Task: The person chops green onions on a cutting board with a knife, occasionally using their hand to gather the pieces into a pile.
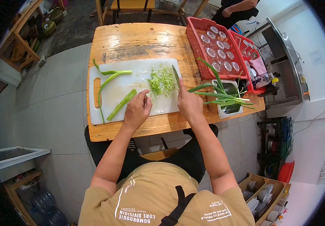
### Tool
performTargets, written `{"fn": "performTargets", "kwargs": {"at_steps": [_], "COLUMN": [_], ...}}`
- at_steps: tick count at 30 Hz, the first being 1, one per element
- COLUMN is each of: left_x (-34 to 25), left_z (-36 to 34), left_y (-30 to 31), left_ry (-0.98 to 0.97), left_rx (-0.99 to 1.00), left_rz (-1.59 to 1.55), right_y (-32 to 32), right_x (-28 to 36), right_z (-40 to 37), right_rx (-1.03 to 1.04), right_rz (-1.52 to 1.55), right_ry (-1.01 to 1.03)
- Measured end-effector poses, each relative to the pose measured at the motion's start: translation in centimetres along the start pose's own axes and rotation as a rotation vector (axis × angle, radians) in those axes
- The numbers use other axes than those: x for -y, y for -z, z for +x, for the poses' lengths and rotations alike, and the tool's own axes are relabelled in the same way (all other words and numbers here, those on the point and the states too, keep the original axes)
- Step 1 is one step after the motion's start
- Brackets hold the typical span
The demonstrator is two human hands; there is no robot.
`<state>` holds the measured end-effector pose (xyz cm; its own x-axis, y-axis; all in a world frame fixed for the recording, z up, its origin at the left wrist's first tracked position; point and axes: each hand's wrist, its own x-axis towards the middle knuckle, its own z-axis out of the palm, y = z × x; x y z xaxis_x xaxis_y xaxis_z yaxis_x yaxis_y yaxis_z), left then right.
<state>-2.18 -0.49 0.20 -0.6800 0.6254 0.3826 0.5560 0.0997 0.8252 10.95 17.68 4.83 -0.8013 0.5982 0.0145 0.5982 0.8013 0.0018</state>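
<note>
My right hand (190,102) is wrapped around the handle of a knife (175,72). Its blade points away from me, along the right edge of the white cutting board (94,94). Left of the blade lies a pile of chopped green onion (162,81). My left hand (137,108) is closed, fingers curled in, over the board's front part; whether anything is in it is hidden. Just left of that hand rests a thick cut green onion stalk (121,105). Another green onion (113,73) with bent leaves lies at the board's far left.
Whole green onions (226,98) lie across a metal container (231,109) at the table's right. Behind it, a red basket (194,45) holds several clear cups; a second red basket (258,90) stands beside it. A person (237,9) is at the back right. Wooden table (143,37) surrounds the board.
</note>
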Motion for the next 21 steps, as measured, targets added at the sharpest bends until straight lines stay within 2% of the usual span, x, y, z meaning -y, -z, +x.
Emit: {"fn": "performTargets", "kwargs": {"at_steps": [2,5,7,10,14,16,21], "left_x": [0.0,-0.2,-0.2,-0.4,-0.3,-0.1,-0.3], "left_z": [0.4,0.6,0.4,0.3,0.2,0.3,0.5], "left_y": [0.2,0.1,0.2,0.2,0.1,0.1,0.0], "left_ry": [-0.005,-0.016,0.015,0.028,0.026,0.013,0.022], "left_rx": [-0.016,-0.012,0.011,0.008,0.009,0.001,0.006], "left_rz": [-0.008,0.007,0.002,-0.002,0.007,-0.011,-0.008], "right_y": [-0.3,-0.2,1.0,-0.6,-0.6,0.6,-1.1], "right_x": [0.2,0.8,0.6,1.3,1.0,1.2,1.6], "right_z": [-0.5,-1.2,-1.4,-2.5,-1.6,-1.8,-1.7], "right_rx": [-0.076,0.036,0.062,-0.019,0.026,-0.018,0.029], "right_rz": [0.040,-0.049,0.064,0.008,-0.031,0.031,-0.002], "right_ry": [0.027,-0.053,-0.043,0.021,0.009,0.027,0.016]}}
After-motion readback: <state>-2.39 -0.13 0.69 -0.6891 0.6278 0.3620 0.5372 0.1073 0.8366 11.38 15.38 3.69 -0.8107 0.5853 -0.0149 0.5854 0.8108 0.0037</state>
